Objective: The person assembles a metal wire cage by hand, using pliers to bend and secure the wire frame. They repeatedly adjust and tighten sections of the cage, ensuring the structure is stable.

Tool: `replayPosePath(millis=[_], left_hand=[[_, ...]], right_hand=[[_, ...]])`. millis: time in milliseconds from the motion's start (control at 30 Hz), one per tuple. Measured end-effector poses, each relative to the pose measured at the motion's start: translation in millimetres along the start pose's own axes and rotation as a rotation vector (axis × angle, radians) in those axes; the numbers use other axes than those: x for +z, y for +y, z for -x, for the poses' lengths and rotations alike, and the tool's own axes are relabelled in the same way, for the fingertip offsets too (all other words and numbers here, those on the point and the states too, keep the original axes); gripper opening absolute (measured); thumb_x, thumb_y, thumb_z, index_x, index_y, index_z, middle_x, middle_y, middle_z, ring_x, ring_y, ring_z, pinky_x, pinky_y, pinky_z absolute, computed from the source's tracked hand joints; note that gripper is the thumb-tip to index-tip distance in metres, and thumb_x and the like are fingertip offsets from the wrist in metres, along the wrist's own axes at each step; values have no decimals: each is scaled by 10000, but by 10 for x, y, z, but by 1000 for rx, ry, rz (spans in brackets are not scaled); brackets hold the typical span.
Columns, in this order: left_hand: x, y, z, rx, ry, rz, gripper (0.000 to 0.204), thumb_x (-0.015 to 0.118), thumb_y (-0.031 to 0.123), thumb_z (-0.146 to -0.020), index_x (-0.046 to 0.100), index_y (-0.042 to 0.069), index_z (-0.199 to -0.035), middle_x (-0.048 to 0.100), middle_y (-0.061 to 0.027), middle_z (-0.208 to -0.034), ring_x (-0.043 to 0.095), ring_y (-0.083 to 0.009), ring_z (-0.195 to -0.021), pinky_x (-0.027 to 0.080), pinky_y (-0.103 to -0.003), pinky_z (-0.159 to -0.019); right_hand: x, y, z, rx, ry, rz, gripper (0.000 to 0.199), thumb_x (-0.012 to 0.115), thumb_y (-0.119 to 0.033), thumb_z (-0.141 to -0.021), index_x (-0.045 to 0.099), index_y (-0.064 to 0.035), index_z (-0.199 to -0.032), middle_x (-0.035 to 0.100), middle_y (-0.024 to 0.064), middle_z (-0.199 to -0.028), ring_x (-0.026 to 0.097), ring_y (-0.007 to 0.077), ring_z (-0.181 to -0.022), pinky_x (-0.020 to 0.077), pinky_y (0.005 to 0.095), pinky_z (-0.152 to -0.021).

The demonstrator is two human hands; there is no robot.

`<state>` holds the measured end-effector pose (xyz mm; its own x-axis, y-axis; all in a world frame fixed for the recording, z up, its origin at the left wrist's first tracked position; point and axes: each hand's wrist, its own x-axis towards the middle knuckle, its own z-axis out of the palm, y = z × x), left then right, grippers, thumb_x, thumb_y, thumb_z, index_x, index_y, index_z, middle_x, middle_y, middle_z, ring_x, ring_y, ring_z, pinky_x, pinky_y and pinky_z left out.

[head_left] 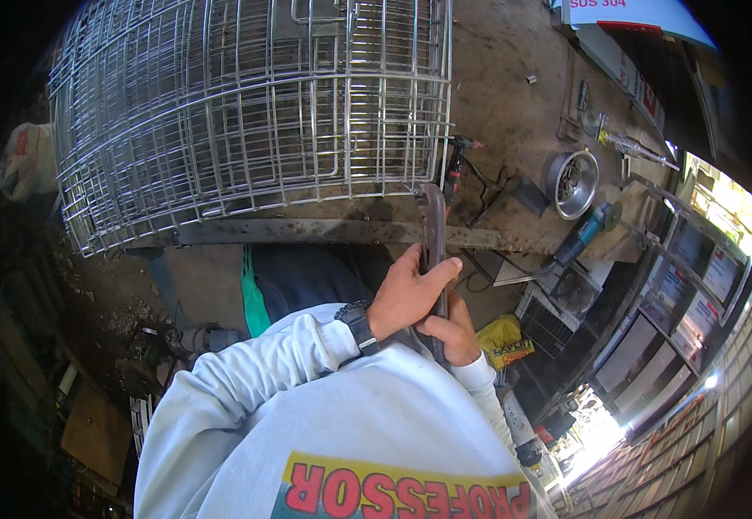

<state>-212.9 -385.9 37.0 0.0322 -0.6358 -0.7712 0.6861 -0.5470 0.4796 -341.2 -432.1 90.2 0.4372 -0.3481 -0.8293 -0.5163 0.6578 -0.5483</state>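
Note:
Both of my hands grip one long, dark, flat metal tool (433, 227) held upright in front of my chest. My left hand (406, 292), with a black watch on its wrist, wraps the middle of the tool. My right hand (454, 331) clasps it lower down, just beneath the left. The tool's top end reaches the front right corner of a large steel wire cage (246, 112) that stands on a worn workbench (497, 104). I wear a pale long-sleeved shirt.
On the bench to the right lie a round metal bowl (571, 182), an angle grinder (585, 232) at the edge, a red-handled tool (454, 169) with cables, and small metal parts. A yellow bag (504, 339) and wire racks sit below on the right. Clutter fills the floor at left.

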Motion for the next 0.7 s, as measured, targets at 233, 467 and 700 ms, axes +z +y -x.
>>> replayPosePath(millis=[233,467,700], left_hand=[[15,-88,-31,41,19,-10,523,703,426,-892,633,-46,-1107,718,-167,-926,692,-248,-840,543,-369,-784],[-11,-134,-114,32,13,-108,593,704,424,-900,583,-66,-1211,688,-192,-1006,667,-243,-928,532,-369,-843],[-13,-18,-30,14,-23,-75,632,706,438,-914,555,-75,-1250,681,-210,-1067,660,-254,-986,522,-370,-901]], right_hand=[[38,84,-22,-109,70,84,745,643,-128,-695,480,39,-1403,606,120,-1212,572,232,-1142,435,330,-995],[48,358,-101,-191,160,69,694,617,-80,-688,500,54,-1359,636,99,-1088,615,188,-985,481,306,-889],[-6,103,-27,-72,-47,90,939,677,-144,-787,222,17,-1592,396,193,-1530,383,304,-1427,308,371,-1171]])
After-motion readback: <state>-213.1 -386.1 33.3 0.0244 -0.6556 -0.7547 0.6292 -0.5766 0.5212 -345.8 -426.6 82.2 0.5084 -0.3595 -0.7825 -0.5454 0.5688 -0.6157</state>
